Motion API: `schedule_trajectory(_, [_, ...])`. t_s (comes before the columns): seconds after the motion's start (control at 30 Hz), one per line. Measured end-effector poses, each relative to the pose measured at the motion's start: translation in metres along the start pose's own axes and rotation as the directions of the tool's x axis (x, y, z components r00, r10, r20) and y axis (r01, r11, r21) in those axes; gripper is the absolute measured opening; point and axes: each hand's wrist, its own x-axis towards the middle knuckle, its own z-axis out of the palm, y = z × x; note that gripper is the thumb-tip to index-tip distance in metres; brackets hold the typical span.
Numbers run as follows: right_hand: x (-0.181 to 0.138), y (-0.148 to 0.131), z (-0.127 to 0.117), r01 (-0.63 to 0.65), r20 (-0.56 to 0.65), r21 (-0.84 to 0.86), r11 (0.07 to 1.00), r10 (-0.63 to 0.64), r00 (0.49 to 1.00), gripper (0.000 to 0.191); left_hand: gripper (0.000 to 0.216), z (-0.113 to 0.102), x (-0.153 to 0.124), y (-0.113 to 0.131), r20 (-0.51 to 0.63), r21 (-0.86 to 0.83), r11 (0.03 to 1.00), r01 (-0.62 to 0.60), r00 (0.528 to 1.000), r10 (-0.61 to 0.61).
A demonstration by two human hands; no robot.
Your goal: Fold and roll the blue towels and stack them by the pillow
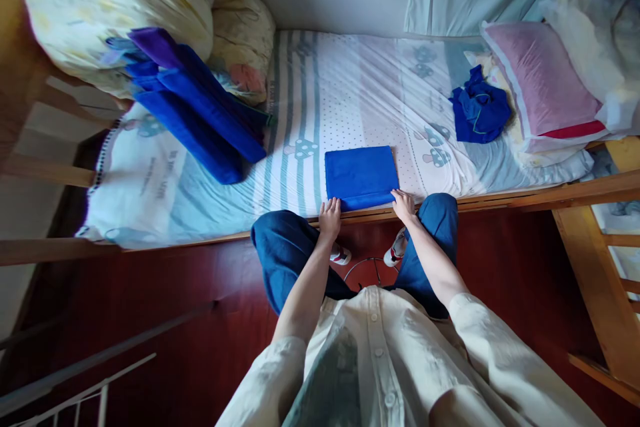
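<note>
A folded blue cloth (361,172) lies as a neat rectangle on the bed near its front edge, with a fold along its near side. My left hand (330,217) pinches its near left corner. At the near right corner, my right hand (403,204) grips the cloth in the same way. Both thumbs and fingertips sit at the fold, and their undersides are hidden. To the left, several long folded blue and purple cloths (200,113) rest in a pile. A crumpled blue cloth (480,105) with thin green trim lies at the right.
The bed (345,90) has a striped, mushroom-print sheet and a wooden front rail (525,197). Large stuffed bedding (120,7) stands at the left end, a pink pillow (543,77) at the right. A wooden ladder (595,267) is at right; a metal rack (100,393) at lower left.
</note>
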Motion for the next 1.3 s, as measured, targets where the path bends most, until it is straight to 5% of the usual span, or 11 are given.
schedule_trajectory(0.67, [-0.006, -0.005, -0.017, -0.073, 0.014, -0.064, 0.995, 0.074, 0.997, 0.046, 0.043, -0.027, -0.009, 0.016, -0.034, -0.049, 0.995, 0.088, 0.995, -0.089])
schedule_trajectory(1.0, [0.006, 0.002, -0.016, -0.115, -0.13, 0.302, 0.946, 0.16, 0.978, 0.031, 0.035, -0.033, 0.011, 0.013, -0.109, -0.374, 0.858, 0.351, 0.902, -0.417])
schedule_trajectory(1.3, [0.017, 0.004, -0.01, -0.143, -0.198, 0.43, 0.891, 0.248, 0.948, 0.026, 0.025, -0.03, 0.022, 0.008, -0.155, -0.504, 0.784, 0.364, 0.854, -0.496])
